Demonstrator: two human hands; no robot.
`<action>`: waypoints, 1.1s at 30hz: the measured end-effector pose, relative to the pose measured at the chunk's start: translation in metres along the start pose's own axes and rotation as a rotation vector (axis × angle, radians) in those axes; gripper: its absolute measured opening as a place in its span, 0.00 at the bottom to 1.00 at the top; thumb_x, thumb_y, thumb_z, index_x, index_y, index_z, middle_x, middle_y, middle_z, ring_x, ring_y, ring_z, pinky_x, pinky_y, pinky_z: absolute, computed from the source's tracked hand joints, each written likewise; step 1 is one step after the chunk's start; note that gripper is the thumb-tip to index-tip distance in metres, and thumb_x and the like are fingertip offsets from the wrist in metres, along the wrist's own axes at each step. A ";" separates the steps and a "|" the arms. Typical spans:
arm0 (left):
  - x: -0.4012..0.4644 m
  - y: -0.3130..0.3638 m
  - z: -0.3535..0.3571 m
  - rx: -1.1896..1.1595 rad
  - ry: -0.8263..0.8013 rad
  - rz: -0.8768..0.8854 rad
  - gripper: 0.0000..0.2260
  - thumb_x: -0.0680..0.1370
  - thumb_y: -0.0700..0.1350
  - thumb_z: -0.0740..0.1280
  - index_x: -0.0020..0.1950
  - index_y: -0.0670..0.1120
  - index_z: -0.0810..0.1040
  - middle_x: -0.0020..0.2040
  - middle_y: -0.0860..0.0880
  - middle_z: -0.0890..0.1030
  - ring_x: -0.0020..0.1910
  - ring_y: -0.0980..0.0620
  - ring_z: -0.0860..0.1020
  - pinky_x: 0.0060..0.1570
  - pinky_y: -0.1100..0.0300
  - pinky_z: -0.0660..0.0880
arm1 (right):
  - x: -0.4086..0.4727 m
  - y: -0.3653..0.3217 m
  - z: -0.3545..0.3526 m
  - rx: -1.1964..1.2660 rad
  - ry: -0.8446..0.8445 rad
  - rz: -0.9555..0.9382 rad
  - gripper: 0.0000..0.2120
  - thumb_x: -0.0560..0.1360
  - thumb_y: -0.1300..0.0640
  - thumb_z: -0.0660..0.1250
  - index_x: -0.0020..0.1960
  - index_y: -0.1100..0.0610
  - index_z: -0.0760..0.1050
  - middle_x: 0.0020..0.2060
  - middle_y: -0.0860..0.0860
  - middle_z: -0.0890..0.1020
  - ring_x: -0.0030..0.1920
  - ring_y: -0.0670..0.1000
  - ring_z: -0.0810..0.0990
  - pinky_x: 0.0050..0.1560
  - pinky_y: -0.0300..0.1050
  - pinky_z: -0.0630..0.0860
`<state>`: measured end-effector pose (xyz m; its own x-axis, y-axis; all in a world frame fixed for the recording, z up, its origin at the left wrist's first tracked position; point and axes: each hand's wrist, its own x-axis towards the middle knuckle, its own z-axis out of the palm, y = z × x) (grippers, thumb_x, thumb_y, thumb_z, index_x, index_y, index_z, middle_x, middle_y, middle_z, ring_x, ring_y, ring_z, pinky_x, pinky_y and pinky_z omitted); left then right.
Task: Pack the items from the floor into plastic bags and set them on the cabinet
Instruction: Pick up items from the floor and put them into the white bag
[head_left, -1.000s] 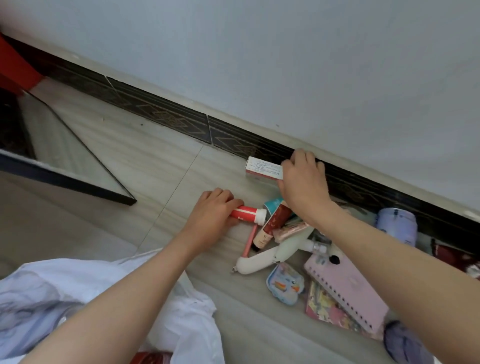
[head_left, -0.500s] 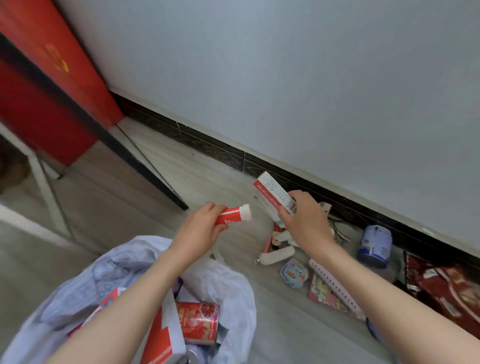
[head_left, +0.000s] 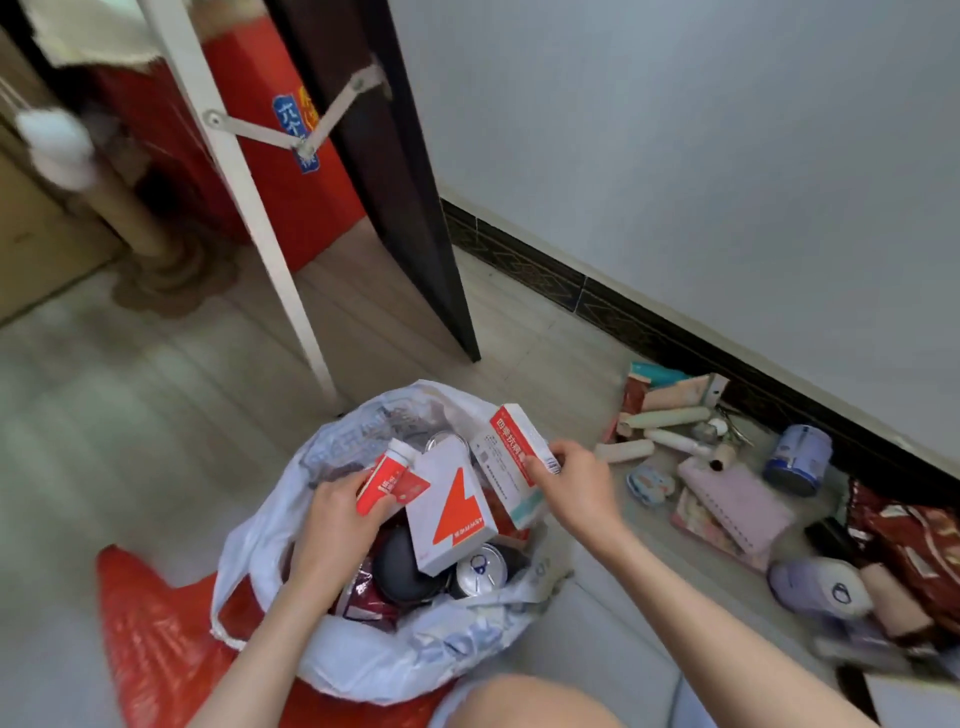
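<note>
The white plastic bag (head_left: 363, 665) sits open on the floor (head_left: 156, 415), already holding boxes and cans. Both forearms reach forward over its mouth. The right hand (head_left: 576, 486) has its grip clamped on a red-and-white medicine box (head_left: 511, 457), tilted above the opening; the left hand (head_left: 340, 512) has its grip wrapped around a red tube (head_left: 387, 480), cap up.
</note>
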<state>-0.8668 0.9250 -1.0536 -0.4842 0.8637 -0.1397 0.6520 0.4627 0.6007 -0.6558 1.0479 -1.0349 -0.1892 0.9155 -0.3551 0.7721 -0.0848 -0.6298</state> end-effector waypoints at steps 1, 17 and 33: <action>-0.004 -0.004 0.000 -0.006 0.010 -0.028 0.07 0.71 0.45 0.72 0.47 0.46 0.81 0.40 0.47 0.83 0.42 0.46 0.79 0.39 0.57 0.70 | -0.003 0.001 0.005 -0.023 0.003 0.019 0.13 0.74 0.49 0.63 0.54 0.55 0.74 0.51 0.54 0.82 0.50 0.55 0.78 0.44 0.45 0.71; -0.049 -0.020 0.030 0.009 0.025 -0.249 0.26 0.74 0.42 0.67 0.69 0.44 0.63 0.58 0.40 0.77 0.56 0.40 0.75 0.50 0.48 0.72 | -0.029 0.014 0.033 0.105 -0.052 -0.038 0.10 0.75 0.63 0.60 0.53 0.62 0.78 0.49 0.55 0.79 0.46 0.50 0.76 0.51 0.48 0.73; -0.055 0.002 0.019 0.044 0.016 -0.078 0.29 0.76 0.41 0.63 0.74 0.42 0.55 0.74 0.41 0.58 0.73 0.43 0.55 0.70 0.51 0.56 | -0.039 0.029 -0.001 -0.306 -0.208 -0.376 0.23 0.78 0.54 0.59 0.71 0.57 0.62 0.69 0.54 0.68 0.68 0.54 0.66 0.66 0.45 0.62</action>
<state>-0.8274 0.8827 -1.0596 -0.5440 0.8213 -0.1718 0.6366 0.5374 0.5531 -0.6249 1.0103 -1.0388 -0.5794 0.7607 -0.2925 0.7638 0.3817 -0.5205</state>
